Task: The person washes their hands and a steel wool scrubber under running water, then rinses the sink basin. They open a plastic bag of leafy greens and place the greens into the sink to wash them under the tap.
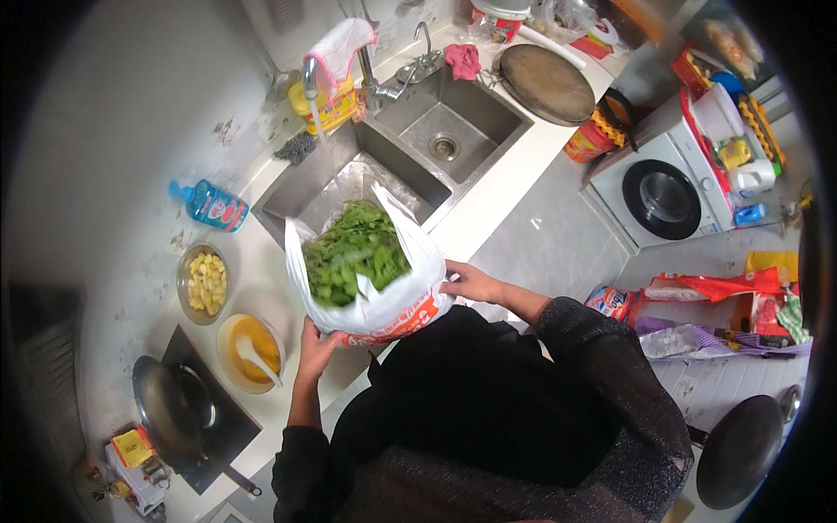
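Observation:
A white plastic bag (392, 314) with red printing is open at the top and full of leafy greens (356, 255). My left hand (318, 345) grips its lower left side, with the thumb lying along the plastic. On the other side, my right hand (472, 282) holds the bag near its right edge. The bag is in front of my body and overlaps the near edge of the left sink basin (288, 189). Water runs from the faucet (310, 72) into that basin. Some fingers of both hands are hidden by the bag.
The right basin (444, 124) adjoins the left one, with a round wooden cutting board (548, 84) beyond it. Left of me are a dish-soap bottle (216, 206), a bowl of yellow chunks (208, 282), a bowl of beaten egg (245, 327) with a spoon, and a wok (167, 408).

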Available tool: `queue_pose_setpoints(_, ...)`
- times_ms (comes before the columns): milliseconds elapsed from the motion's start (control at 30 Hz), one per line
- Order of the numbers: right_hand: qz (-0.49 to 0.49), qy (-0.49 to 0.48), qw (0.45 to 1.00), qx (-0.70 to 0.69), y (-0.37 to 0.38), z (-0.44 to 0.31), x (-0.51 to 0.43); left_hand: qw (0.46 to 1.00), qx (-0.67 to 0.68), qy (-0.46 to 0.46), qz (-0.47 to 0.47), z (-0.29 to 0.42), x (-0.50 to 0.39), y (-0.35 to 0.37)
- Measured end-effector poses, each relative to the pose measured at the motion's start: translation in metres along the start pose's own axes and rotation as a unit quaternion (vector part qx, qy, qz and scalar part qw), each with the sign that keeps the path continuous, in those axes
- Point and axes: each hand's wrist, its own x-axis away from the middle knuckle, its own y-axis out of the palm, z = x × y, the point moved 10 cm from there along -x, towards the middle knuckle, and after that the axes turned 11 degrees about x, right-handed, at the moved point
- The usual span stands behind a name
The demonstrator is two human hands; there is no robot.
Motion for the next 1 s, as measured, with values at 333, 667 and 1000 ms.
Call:
queue_pose_setpoints(333, 0.027, 0.137, 0.99, -0.012, 0.011, 0.02, -0.007, 0.983, 0.056, -0.081, 0.152, -0.001, 0.022, -0.015)
queue_pose_setpoints(667, 0.0, 0.016, 1.0, 0.019, 0.012, -0.047, 0.019, 0.985, 0.047, 0.023, 0.166, 0.06, 0.057, 0.003)
queue_pose_setpoints(1000, 0.169, -0.062, 0.982, 0.064, -0.001, -0.046, 0.004, 0.976, 0.06, 0.129, 0.162, 0.077, 0.035, -0.002)
